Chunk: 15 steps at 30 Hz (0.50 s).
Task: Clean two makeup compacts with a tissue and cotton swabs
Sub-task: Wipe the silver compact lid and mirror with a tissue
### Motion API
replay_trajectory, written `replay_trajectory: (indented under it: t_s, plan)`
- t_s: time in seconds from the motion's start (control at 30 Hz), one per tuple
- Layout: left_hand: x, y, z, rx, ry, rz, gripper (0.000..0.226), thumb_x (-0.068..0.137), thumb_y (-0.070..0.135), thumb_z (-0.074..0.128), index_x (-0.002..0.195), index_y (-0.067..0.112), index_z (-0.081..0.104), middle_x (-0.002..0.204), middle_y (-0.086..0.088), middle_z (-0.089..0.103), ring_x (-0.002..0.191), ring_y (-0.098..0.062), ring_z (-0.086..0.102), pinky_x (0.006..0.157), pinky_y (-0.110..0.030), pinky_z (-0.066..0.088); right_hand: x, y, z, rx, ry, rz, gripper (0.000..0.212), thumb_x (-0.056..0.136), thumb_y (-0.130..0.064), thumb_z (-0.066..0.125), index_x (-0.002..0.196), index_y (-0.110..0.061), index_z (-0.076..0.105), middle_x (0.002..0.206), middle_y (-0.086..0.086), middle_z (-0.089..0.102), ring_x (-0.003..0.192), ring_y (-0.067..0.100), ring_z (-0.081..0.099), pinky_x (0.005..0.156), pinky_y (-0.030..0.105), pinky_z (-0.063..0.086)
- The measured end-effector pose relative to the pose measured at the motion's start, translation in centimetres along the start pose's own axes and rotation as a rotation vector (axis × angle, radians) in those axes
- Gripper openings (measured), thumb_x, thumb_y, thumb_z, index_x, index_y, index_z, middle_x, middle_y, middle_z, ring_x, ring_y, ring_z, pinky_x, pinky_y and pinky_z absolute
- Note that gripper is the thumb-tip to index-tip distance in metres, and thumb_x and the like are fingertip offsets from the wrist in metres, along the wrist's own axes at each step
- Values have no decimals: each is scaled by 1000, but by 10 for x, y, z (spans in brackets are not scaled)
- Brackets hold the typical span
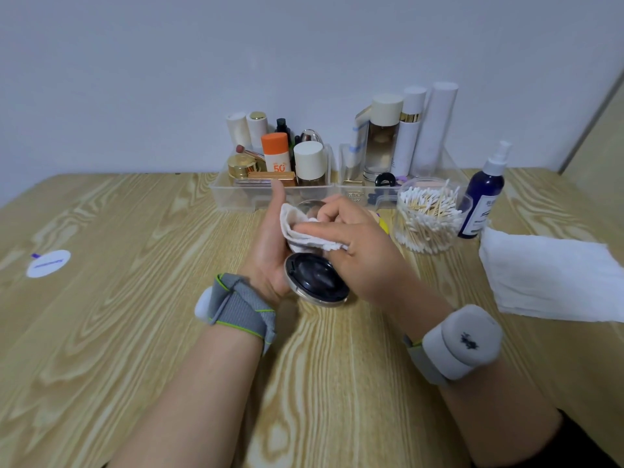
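Left of the cotton swab jar [427, 217], the left hand [266, 261] grips the open compact [315, 282], its lid pointing away from the wrist. The right hand [354, 248] pinches a folded tissue [304, 231] against that lid.

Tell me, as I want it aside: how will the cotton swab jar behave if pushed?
The cotton swab jar looks squat, so it probably slides rather than tips. It appears lidless and heaped, so swabs could spill. Likely light: only swabs inside.
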<state>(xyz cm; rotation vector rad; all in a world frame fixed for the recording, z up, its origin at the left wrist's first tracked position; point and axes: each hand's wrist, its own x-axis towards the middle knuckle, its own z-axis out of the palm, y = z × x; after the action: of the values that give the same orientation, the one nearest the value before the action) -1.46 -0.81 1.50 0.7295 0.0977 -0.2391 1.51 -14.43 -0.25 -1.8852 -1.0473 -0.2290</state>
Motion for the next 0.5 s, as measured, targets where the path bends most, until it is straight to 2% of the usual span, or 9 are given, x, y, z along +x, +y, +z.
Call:
replay_trajectory:
  t_s: [0.1,0.2,0.27,0.4,0.5]
  plan:
    - [2,-1,0,10,5,21,82,85,77,33,98,1,63,104,-19,59,94,-31,63,88,-48,51,1,-2,-1,-32,20,12,52,83,2,50,123,-29,65,101,-9,46,110,16,46,95,28,40]
    - [1,-3,3,11,-3,42,72,82,70,42,93,4,66,99,-15,58,91,-27,62,90,-40,52,1,-5,-4,-62,50,52,57,81,0,48,125,-33,61,103,-9,46,106,16,48,89,38,45]
    - [1,-4,5,5,-38,48,68,86,70,43,94,5,64,97,-11,55,92,-24,58,92,-36,45,0,-8,-5,-103,63,77,59,81,-2,48,126,-39,58,106,-11,47,105,15,48,84,41,47]
    - [4,-4,4,25,-35,60,71,91,70,37,101,6,65,98,-9,59,93,-21,61,94,-33,44,-1,-12,-8,-204,89,103,59,83,-9,50,130,-44,52,111,-22,46,105,10,49,79,37,50]
    - [6,-5,2,32,-30,75,72,90,71,40,110,6,62,105,-11,62,100,-23,61,107,-38,37,-2,-14,-9,-271,121,147,55,81,-18,48,131,-42,53,111,-18,50,98,10,52,73,33,48]
